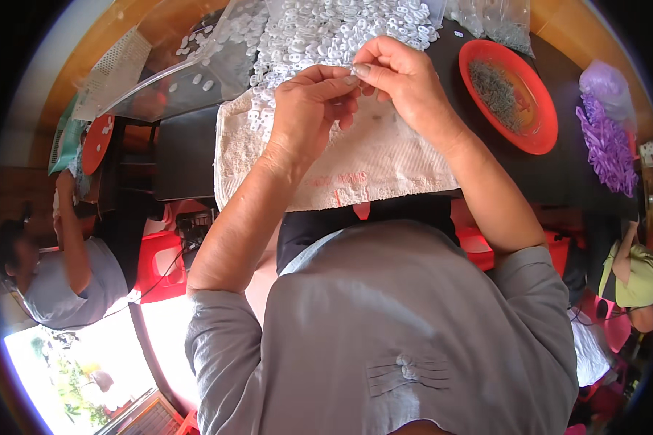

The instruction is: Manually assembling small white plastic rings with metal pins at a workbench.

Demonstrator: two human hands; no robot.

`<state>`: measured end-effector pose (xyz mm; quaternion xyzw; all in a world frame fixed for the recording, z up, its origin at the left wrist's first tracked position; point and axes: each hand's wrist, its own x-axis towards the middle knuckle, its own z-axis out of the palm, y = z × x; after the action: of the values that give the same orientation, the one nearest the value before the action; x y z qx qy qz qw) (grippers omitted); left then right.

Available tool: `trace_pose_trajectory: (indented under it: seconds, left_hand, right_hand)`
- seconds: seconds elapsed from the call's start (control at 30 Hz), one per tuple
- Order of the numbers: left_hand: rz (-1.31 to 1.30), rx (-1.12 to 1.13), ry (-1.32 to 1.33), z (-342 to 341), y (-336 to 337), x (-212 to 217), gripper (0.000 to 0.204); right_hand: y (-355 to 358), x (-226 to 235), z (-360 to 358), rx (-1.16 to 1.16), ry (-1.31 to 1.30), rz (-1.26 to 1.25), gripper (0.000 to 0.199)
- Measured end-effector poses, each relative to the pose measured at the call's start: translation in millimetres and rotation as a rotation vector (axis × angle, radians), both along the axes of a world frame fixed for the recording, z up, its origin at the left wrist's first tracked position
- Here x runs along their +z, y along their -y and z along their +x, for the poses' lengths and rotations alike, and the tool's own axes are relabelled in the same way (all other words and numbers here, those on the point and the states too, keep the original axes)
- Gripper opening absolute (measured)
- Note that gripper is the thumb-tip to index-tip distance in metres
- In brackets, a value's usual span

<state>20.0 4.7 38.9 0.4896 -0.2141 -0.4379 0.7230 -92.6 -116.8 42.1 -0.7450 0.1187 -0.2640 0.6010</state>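
"In the head view, what is the left hand (pixel 315 101) doing?"

"Its thumb and forefinger are drawn together in a pinch, the other fingers loosely curled."

"And the right hand (pixel 403 76)?"

"Also pinching, thumb against forefinger, its tips meeting the left hand's. Between them there seems to be a small white piece (pixel 352 72), though the fingers cover most of it, so I can't make out its shape."

"Where is that, exactly?"

"Above the far part of a pale towel (pixel 341 174), just in front of a heap of white pieces (pixel 319 40). Some of those spill onto the towel beside the left hand."

"Anything near the right hand?"

"A red tray (pixel 545 119) of thin grey pieces (pixel 497 94) sits to its right on the dark table (pixel 189 159), with purple strips (pixel 608 148) farther out."
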Motion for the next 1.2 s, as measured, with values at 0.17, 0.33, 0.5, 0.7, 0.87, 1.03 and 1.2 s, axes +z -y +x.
trace_pose_trajectory:
  seconds: [0.17, 0.33, 0.5, 0.7, 0.87, 1.03, 1.2]
  left_hand:
    - [0.014, -0.058, 0.199, 0, -1, -4, 0.010]
    - [0.034, -0.093, 0.200, 7, -4, -7, 0.012]
    - [0.027, -0.068, 0.152, 2, -4, -10, 0.012]
    - [0.018, -0.051, 0.149, 5, -10, -9, 0.010]
    - [-0.037, -0.039, 0.004, 9, -13, -15, 0.010]
    - [-0.050, 0.001, -0.005, 8, -14, -13, 0.008]
    - [-0.032, 0.004, 0.015, 8, -14, -14, 0.009]
  right_hand:
    - [2, -8, 0, -0.021, 0.044, -0.093, 0.006]
    - [-4, 1, -1, -0.004, 0.041, 0.030, 0.003]
    - [-2, -3, 1, -0.007, 0.015, 0.047, 0.003]
    - [-1, -1, -2, 0.057, -0.011, 0.054, 0.008]
    - [2, -1, -3, -0.038, -0.052, -0.275, 0.010]
    - [-5, -3, 0, -0.056, 0.002, -0.390, 0.009]
    - [-9, -4, 2, -0.076, 0.001, -0.404, 0.007]
